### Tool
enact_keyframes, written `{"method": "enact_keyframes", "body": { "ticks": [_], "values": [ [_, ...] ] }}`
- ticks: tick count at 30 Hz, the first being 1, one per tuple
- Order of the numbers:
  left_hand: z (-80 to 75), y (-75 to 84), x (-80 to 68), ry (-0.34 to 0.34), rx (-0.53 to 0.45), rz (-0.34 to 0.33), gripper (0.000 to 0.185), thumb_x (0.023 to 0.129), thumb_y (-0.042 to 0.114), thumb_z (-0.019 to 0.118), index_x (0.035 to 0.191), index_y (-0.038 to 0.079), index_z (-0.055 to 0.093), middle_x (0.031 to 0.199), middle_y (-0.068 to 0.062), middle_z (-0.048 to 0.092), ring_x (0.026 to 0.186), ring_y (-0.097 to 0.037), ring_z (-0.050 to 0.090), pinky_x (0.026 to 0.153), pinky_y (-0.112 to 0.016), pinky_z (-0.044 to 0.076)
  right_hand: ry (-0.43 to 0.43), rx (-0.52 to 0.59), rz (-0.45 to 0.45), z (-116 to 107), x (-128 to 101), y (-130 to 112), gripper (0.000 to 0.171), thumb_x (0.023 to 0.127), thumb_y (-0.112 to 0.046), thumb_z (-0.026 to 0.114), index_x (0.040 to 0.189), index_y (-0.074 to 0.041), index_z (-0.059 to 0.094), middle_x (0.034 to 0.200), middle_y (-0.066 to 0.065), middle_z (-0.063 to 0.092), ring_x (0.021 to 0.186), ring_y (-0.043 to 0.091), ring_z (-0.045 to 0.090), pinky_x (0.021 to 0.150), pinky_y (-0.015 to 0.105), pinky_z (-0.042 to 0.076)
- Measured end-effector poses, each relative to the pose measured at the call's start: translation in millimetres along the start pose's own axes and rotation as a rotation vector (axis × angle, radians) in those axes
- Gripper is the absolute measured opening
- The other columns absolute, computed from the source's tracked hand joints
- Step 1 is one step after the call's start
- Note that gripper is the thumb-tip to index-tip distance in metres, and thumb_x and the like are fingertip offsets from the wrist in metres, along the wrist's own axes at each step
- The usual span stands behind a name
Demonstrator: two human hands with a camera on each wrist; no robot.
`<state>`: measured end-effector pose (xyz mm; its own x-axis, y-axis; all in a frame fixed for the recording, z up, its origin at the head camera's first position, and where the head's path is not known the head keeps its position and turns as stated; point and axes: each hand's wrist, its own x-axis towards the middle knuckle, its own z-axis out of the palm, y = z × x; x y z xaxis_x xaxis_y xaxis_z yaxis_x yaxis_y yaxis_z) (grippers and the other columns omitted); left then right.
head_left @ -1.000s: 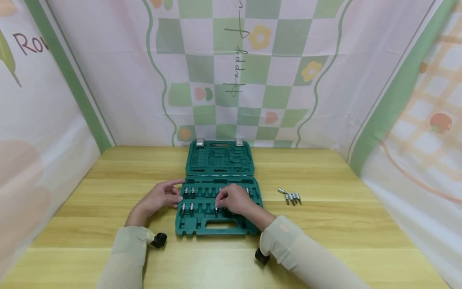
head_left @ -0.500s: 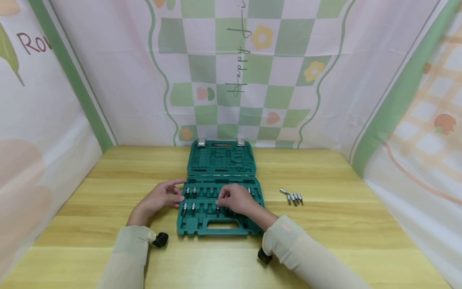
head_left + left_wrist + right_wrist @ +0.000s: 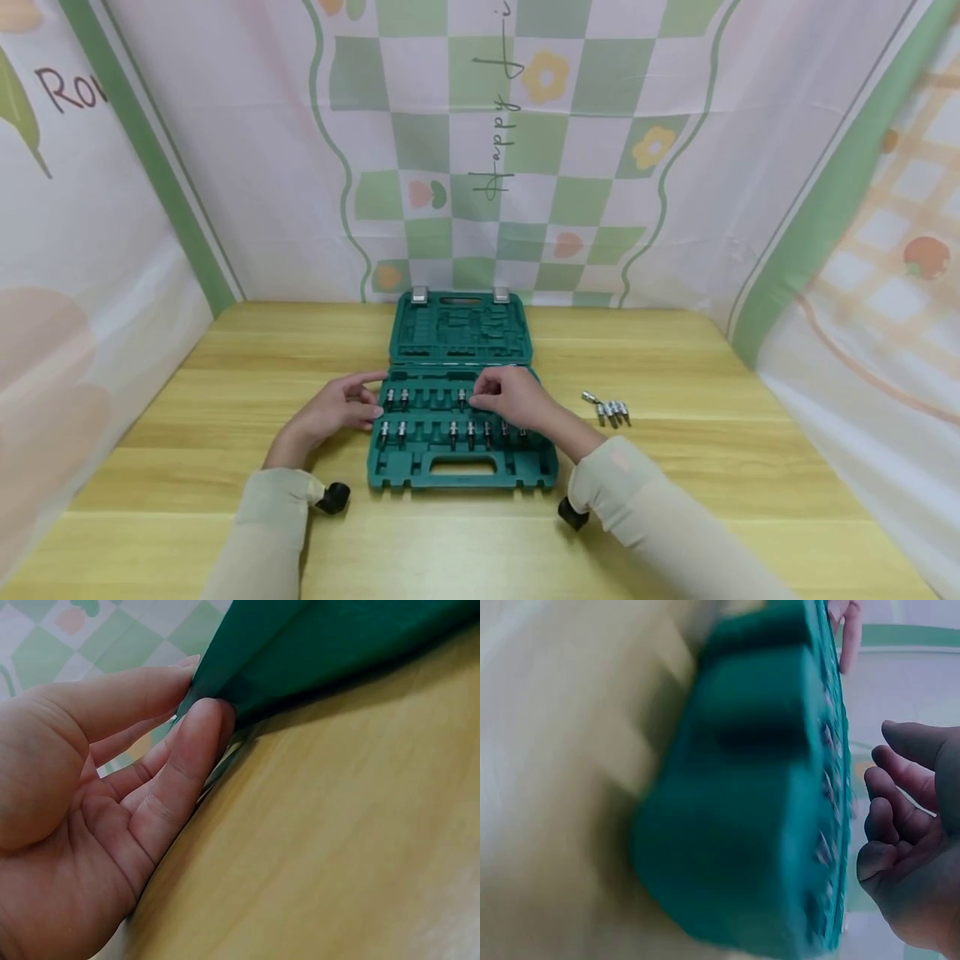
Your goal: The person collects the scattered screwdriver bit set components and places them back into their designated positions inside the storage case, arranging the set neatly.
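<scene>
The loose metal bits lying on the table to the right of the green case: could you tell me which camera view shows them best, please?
The head view: the loose bits lie in a cluster on the table. Neither wrist view shows them.

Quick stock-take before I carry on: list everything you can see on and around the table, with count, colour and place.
Tool case: one, dark green, open at table centre, lid lying flat behind.
Bits in case: several, silver, standing in two rows; exact count unclear.
Loose bits: small cluster, silver, on the table right of the case.
Table: one, light wood.
Backdrop: pink and green checked cloth behind and at both sides.
Left hand: touches the case's left edge.
Right hand: over the upper row of bits; grip unclear.
</scene>
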<state>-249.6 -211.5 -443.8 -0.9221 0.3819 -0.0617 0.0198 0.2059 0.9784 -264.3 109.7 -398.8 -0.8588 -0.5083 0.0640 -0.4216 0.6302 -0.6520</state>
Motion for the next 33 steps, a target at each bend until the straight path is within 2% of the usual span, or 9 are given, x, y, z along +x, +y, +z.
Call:
{"method": "enact_keyframes", "body": {
  "ticks": [9,19,26,33],
  "values": [
    [-0.3,-1.4,0.2,0.000,-0.007,0.001,0.061,0.093,0.002,0.063,0.149,0.008,0.039,0.103,-0.018,0.054,0.085,-0.028,0.062,0.077,-0.040,0.057,0.042,0.009,0.025,-27.9,-1.8,13.7,0.005,0.094,-0.018,0.067,0.092,-0.013,0.067,0.079,0.000,0.060,0.068,0.017,0.053,0.059,0.033,0.047],
    [-0.9,-3.1,-0.7,0.002,0.007,0.008,0.061,0.093,0.005,0.064,0.149,0.008,0.039,0.102,-0.018,0.055,0.085,-0.029,0.062,0.077,-0.040,0.057,0.070,-0.096,-0.012,-44.7,-6.9,36.9,0.006,0.092,-0.018,0.068,0.096,-0.014,0.068,0.075,-0.001,0.057,0.065,0.018,0.050,0.058,0.034,0.045],
    [-1.1,-5.0,0.9,-0.002,0.004,0.008,0.060,0.093,0.005,0.064,0.148,0.008,0.040,0.102,-0.018,0.054,0.085,-0.029,0.062,0.077,-0.040,0.057,0.096,-0.097,0.024,-52.3,-11.6,56.3,0.019,0.092,-0.017,0.069,0.108,-0.007,0.067,0.074,0.001,0.056,0.063,0.019,0.050,0.056,0.035,0.045],
    [-1.0,-3.4,1.5,-0.004,0.003,0.011,0.061,0.093,0.004,0.064,0.148,0.008,0.039,0.102,-0.018,0.055,0.085,-0.029,0.062,0.077,-0.040,0.057,0.119,-0.097,0.042,-62.4,-19.4,74.5,0.026,0.091,-0.017,0.070,0.115,-0.007,0.065,0.075,0.002,0.057,0.062,0.019,0.051,0.056,0.035,0.045]
  ]
}}
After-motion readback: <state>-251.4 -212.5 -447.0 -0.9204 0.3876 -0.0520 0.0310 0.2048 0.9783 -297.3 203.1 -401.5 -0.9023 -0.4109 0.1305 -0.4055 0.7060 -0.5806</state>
